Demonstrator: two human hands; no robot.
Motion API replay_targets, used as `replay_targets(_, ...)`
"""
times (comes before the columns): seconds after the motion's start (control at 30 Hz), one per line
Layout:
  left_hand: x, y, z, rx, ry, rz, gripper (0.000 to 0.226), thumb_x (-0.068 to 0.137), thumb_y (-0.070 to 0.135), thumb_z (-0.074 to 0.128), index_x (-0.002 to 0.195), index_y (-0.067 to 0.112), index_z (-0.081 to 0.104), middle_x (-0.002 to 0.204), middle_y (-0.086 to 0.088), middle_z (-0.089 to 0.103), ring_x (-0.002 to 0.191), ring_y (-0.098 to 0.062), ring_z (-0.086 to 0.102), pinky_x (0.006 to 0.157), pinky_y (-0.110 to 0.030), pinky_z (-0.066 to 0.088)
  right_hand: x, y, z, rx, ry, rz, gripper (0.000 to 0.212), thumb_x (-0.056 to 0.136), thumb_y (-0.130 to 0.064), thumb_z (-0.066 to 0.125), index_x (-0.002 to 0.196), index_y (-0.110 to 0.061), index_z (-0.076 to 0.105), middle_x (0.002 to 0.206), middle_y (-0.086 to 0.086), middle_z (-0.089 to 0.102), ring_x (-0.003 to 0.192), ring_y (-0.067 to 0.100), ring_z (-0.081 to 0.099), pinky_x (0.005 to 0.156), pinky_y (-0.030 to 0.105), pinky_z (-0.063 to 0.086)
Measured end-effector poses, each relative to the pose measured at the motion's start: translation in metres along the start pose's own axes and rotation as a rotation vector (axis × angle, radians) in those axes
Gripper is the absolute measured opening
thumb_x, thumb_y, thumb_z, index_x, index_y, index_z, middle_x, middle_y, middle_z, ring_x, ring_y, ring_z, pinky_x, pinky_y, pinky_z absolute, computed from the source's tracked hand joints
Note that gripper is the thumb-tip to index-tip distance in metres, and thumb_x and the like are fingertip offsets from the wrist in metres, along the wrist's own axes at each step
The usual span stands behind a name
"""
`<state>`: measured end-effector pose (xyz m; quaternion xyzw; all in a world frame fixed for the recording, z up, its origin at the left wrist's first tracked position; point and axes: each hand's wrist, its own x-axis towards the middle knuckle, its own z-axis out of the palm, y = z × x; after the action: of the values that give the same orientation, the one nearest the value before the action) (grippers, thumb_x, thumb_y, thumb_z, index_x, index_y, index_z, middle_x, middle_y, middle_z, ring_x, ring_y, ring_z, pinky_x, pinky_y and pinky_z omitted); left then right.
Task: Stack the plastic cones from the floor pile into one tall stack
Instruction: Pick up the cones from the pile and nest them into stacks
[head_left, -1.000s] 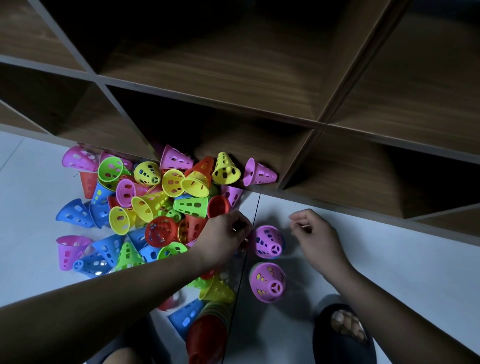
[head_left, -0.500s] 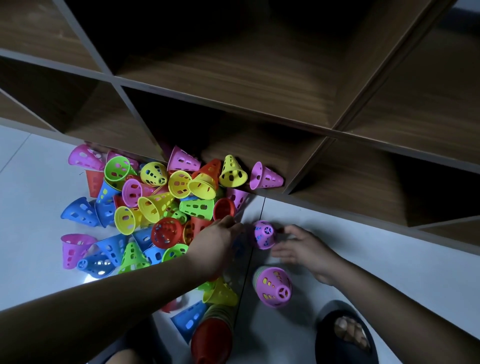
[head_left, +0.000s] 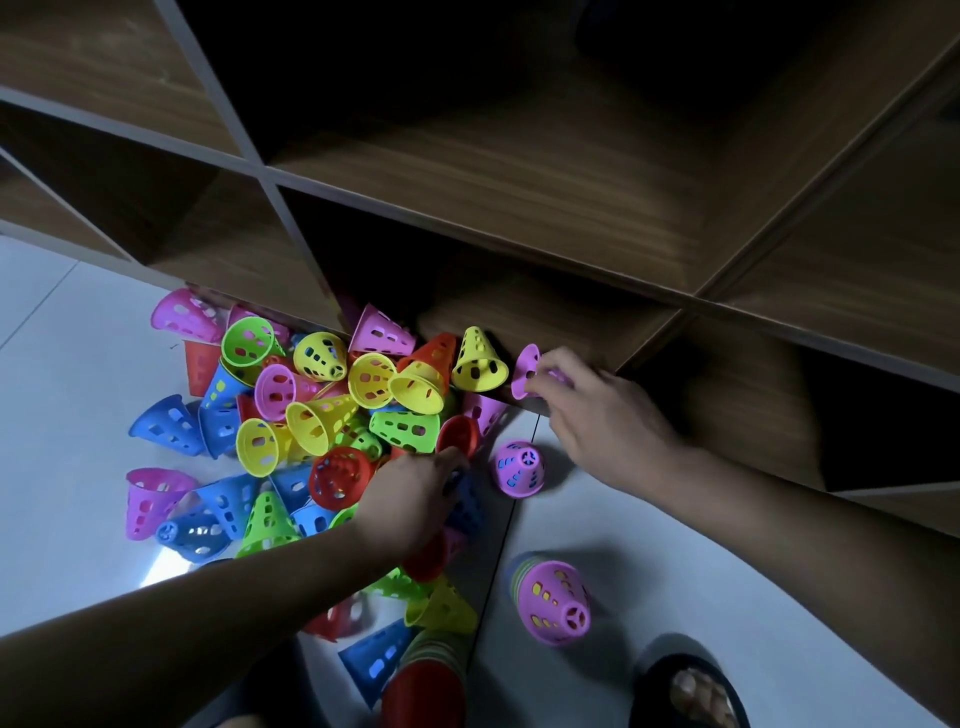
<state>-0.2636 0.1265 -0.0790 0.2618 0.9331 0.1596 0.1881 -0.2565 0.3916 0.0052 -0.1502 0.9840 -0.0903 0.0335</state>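
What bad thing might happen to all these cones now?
The right hand pinches a pink cone at the shelf's edge. Its wrist is close beside the upright pink cone, so pulling back might knock that one over. The left hand digs into the pile, which may send loose cones rolling. The pink-topped stack stands near the foot and could get kicked.

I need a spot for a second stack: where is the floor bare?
Bare white floor lies between the pink-topped stack, the right forearm and the sandalled foot, and left of the outermost blue cone. The cone pile against the shelf unit is crowded.
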Motion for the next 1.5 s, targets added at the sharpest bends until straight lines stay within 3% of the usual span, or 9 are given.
replay_targets(0.2,0.006,-0.001,-0.013,-0.256,0.016,-0.041,0.020,0.096,0.026,0.073,0.115,0.031,0.070,0.099,0.009,0.076,0.079,-0.006,0.072,0.071,-0.032,0.063,0.009,-0.002,0.029,-0.213,-0.131,-0.017,0.054,0.079,0.001,0.058,0.130,-0.015,0.055,0.138,0.008,0.049,0.118,0.035,0.061,0.075,0.042,0.058)
replay_targets(0.43,0.012,0.017,-0.060,-0.753,0.117,-0.190,0.007,0.104,0.025,0.066,0.102,0.025,0.073,0.089,0.005,0.076,0.063,0.000,0.065,0.057,-0.017,0.049,-0.007,0.000,0.013,-0.193,0.075,-0.077,0.031,0.077,0.002,0.059,0.104,-0.012,0.065,0.104,0.010,0.061,0.093,0.033,0.059,0.074,0.044,0.054)
replay_targets(0.53,0.016,0.025,-0.065,-0.962,0.155,-0.251,0.014,0.107,0.021,0.060,0.104,0.020,0.073,0.094,0.002,0.076,0.069,0.001,0.065,0.063,-0.017,0.053,-0.025,-0.004,0.001,-0.002,0.197,0.074,0.028,0.092,-0.006,0.061,0.117,-0.017,0.067,0.112,0.004,0.061,0.097,0.030,0.064,0.076,0.043,0.057)
replay_targets(0.67,0.022,0.036,-0.051,-1.052,0.085,-0.277,0.014,0.108,0.027,0.060,0.102,0.022,0.072,0.090,-0.007,0.076,0.071,-0.025,0.065,0.067,-0.044,0.057,-0.052,-0.008,-0.011,0.349,0.366,0.294,0.016,0.107,-0.016,0.052,0.114,-0.018,0.066,0.106,-0.004,0.062,0.089,0.022,0.064,0.076,0.038,0.052)
replay_targets(0.83,0.031,0.045,-0.026,-0.891,0.040,-0.261,0.013,0.107,0.024,0.060,0.099,0.021,0.071,0.080,-0.003,0.076,0.062,-0.013,0.064,0.061,-0.031,0.050,-0.065,-0.003,0.003,1.224,0.371,0.714,0.043,0.091,0.020,0.038,0.099,-0.010,0.069,0.076,0.000,0.067,0.063,0.012,0.052,0.055,0.023,0.040)
replay_targets(0.93,0.035,0.047,-0.017,-0.767,0.023,-0.277,0.011,0.105,0.024,0.061,0.100,0.025,0.070,0.082,0.004,0.075,0.067,-0.012,0.066,0.064,-0.029,0.051,-0.064,-0.010,0.014,1.416,0.271,0.778,0.045,0.087,0.025,0.029,0.099,0.002,0.066,0.062,0.006,0.056,0.053,0.014,0.039,0.046,0.023,0.030)
replay_targets(1.1,0.033,0.037,-0.010,-0.681,-0.008,-0.281,0.009,0.104,0.024,0.061,0.104,0.025,0.070,0.083,0.002,0.078,0.067,-0.012,0.074,0.065,-0.038,0.062,-0.050,-0.019,0.032,1.344,0.102,0.779,0.047,0.089,0.024,0.031,0.096,-0.006,0.066,0.063,-0.006,0.062,0.053,0.006,0.048,0.048,0.019,0.036)
replay_targets(1.23,0.023,0.035,-0.015,-0.695,0.007,-0.276,0.011,0.103,0.030,0.068,0.110,0.022,0.068,0.087,0.005,0.078,0.063,-0.004,0.073,0.057,-0.015,0.049,-0.045,-0.015,0.059,1.183,0.028,0.754,0.046,0.089,0.018,0.041,0.094,-0.016,0.071,0.085,0.005,0.072,0.064,0.011,0.053,0.060,0.029,0.043)
replay_targets(1.5,0.005,0.006,-0.009,-0.603,0.072,-0.309,0.030,0.102,0.019,0.061,0.128,0.034,0.057,0.092,0.000,0.077,0.059,-0.018,0.074,0.060,-0.046,0.064,-0.036,-0.010,0.074,0.887,-0.003,0.739,0.022,0.100,-0.010,0.060,0.097,-0.030,0.066,0.092,-0.007,0.070,0.073,0.012,0.068,0.065,0.029,0.049)
